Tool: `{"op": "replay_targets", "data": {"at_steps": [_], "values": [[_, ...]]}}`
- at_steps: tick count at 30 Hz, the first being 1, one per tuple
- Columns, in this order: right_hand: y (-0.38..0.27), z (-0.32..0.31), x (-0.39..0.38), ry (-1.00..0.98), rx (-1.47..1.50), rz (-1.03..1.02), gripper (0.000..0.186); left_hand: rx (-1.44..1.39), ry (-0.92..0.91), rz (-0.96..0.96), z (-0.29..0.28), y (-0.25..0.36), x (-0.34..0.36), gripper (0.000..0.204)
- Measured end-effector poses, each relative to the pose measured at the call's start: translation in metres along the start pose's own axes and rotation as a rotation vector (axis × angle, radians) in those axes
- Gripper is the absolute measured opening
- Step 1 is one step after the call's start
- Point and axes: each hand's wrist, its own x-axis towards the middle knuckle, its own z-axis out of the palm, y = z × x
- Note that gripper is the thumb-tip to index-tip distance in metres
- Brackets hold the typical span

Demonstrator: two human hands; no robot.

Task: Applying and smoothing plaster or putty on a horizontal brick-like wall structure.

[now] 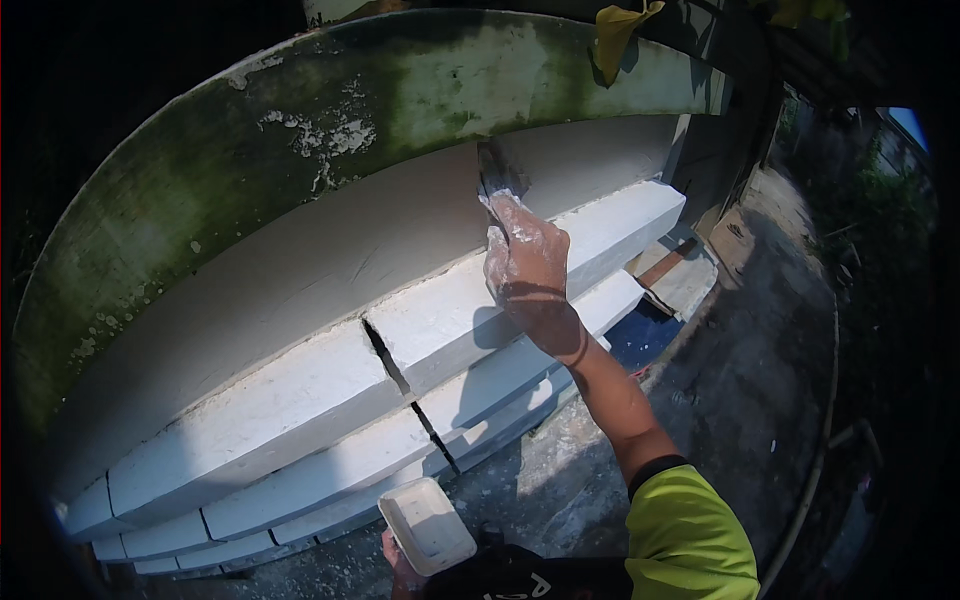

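My right hand (525, 250), smeared with white paste, is closed around the handle of a putty knife (497, 172). Its blade lies close to the pale wall (350, 215), just under the green-stained curved ledge; contact between blade and wall cannot be made out for certain. Low in the view my left hand (400, 565) grips a white rectangular tub (428, 524) by its side. The tub tilts toward me, with a whitish layer on its inside. Most of my left hand's fingers are hidden by the tub.
Long white blocks (450, 310) with dark gaps between them form stepped rows below the wall. The mossy curved ledge (420, 85) with peeling paint overhangs it. A yellow leaf (618, 40) hangs at the top. Paste-splashed concrete floor (740, 400) and a blue surface (640, 338) are at right.
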Motion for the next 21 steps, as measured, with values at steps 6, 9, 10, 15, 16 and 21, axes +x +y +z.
{"op": "replay_targets", "data": {"at_steps": [6,9,10,15,16,21], "values": [[-0.016,-0.034,-0.049,-0.320,0.513,0.071,0.030,-0.023,-0.021,-0.049,-0.006,0.010,-0.010,0.037],[0.059,-0.072,0.002,0.256,-0.014,0.331,0.039,-0.034,-0.027,-0.048,-0.016,0.022,-0.005,0.038],[0.111,-0.080,0.012,0.371,-0.276,0.300,0.042,-0.028,-0.031,-0.041,-0.026,0.021,-0.005,0.038],[0.268,-0.103,0.079,0.399,-0.564,0.522,0.039,-0.008,-0.069,-0.071,-0.045,0.002,-0.004,0.044],[0.258,-0.091,0.082,0.317,-0.574,0.601,0.037,0.066,-0.076,-0.027,-0.042,-0.002,-0.006,0.046],[0.136,-0.026,0.022,0.250,-0.363,0.091,0.026,-0.081,-0.157,-0.235,-0.002,0.021,0.010,0.049]]}}
